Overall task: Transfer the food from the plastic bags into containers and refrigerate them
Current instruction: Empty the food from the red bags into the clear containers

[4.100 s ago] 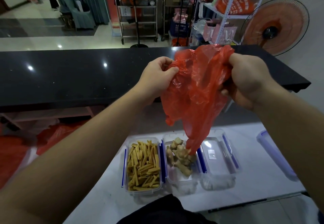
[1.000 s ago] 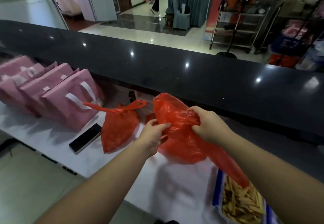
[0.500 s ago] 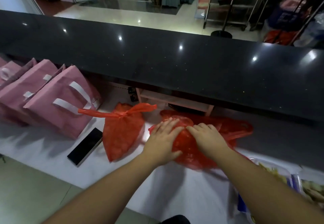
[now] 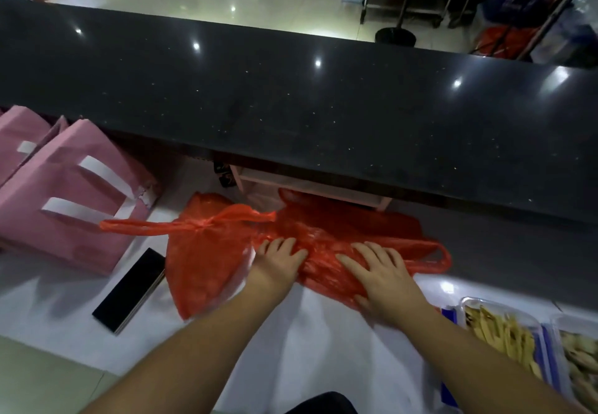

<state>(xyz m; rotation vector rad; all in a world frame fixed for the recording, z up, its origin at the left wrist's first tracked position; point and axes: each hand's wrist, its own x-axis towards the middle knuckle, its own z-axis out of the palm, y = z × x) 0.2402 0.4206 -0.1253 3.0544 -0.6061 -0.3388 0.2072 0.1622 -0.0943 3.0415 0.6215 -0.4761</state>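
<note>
An emptied red plastic bag [image 4: 365,235] lies crumpled and flattened on the white table [image 4: 323,342]. My left hand [image 4: 278,256] and my right hand [image 4: 382,274] press down on it with straight, spread fingers. Just to the left stands a tied, full red bag [image 4: 207,264] with its knotted handles sticking out sideways. At the right edge sit a clear container of yellow sticks [image 4: 504,336] and another container of ginger-like pieces [image 4: 582,368], both without lids on.
Pink paper bags [image 4: 68,193] with white handles stand at the left. A black phone [image 4: 129,289] lies flat beside the tied bag. A raised dark counter [image 4: 291,109] runs across behind the table.
The empty bag was carried left from above the containers, laid on the table, and my hands have spread it wider and flatter; the right hand slid rightward.
</note>
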